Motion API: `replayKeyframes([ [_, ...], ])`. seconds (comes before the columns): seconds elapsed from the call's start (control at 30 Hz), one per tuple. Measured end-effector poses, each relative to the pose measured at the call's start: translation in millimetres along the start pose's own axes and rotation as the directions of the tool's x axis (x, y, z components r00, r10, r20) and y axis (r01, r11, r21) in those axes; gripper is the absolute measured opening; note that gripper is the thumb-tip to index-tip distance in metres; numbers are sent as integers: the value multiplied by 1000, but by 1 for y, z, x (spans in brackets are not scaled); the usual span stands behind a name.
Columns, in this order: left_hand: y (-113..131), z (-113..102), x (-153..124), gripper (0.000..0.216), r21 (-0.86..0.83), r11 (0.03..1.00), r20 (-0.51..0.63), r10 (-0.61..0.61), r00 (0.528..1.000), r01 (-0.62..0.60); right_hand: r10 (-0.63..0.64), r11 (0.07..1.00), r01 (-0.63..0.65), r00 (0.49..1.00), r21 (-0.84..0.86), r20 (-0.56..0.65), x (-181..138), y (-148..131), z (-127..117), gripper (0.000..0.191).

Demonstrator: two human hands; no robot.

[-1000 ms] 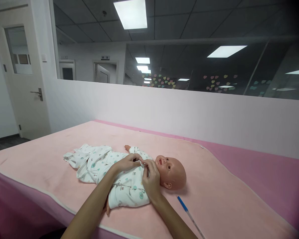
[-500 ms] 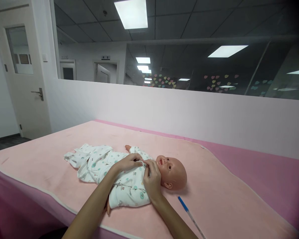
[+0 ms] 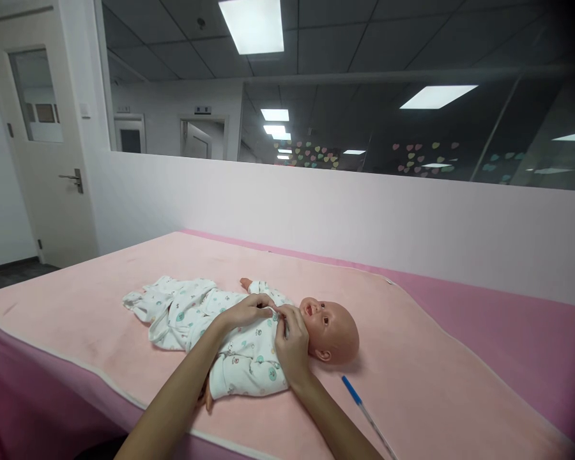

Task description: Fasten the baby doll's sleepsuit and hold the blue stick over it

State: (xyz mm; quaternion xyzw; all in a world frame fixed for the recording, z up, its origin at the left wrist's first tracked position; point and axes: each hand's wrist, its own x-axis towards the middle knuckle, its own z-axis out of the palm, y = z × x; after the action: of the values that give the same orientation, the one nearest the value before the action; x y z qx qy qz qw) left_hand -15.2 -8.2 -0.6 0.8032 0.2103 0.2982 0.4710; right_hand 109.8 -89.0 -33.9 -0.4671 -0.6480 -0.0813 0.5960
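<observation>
A baby doll (image 3: pixel 338 329) lies on its back on the pink-covered table, its bald head to the right. It wears white baby clothes (image 3: pixel 246 367) with small green and brown prints. Over the doll's chest, my left hand (image 3: pixel 249 311) pinches the cloth near the neckline. My right hand (image 3: pixel 292 342) is beside the doll's chin, its fingers closed on the same spot of the garment. The fingertips of both hands meet there, and they hide whatever fastening may lie between them. One doll hand shows below my left forearm, the other at the far side.
A pen with a blue cap (image 3: pixel 352 390) lies right of my right forearm. The table's pink cover (image 3: pixel 436 383) reaches a white half wall (image 3: pixel 364 220) with glass above. A closed door (image 3: pixel 43 172) stands at far left.
Almost nothing differs. Both hands stay at the doll's neckline with only tiny finger shifts, and the view has tilted very slightly.
</observation>
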Motion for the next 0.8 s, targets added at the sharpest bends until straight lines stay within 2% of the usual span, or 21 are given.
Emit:
replayKeyframes([
  [0.23,5,3,-1,16,-23,999,5,-36,999,36,-1,1000,1,1000,-1,8,-1,-1,-1,24],
  [0.33,12,3,-4,13,-32,999,38,-8,999,9,15,1000,-15,1000,1,4,0,-1,-1,22],
  [0.43,16,4,-6,21,-24,998,54,50,997,-49,51,999,-51,999,9,-9,0,0,0,19],
  [0.6,16,6,-7,40,34,998,-23,49,999,-48,89,996,-89,996,18,32,-2,1,-1,21],
  [0.8,15,9,-8,34,15,996,-62,85,994,-84,110,994,-110,994,6,27,-1,2,0,20],
])
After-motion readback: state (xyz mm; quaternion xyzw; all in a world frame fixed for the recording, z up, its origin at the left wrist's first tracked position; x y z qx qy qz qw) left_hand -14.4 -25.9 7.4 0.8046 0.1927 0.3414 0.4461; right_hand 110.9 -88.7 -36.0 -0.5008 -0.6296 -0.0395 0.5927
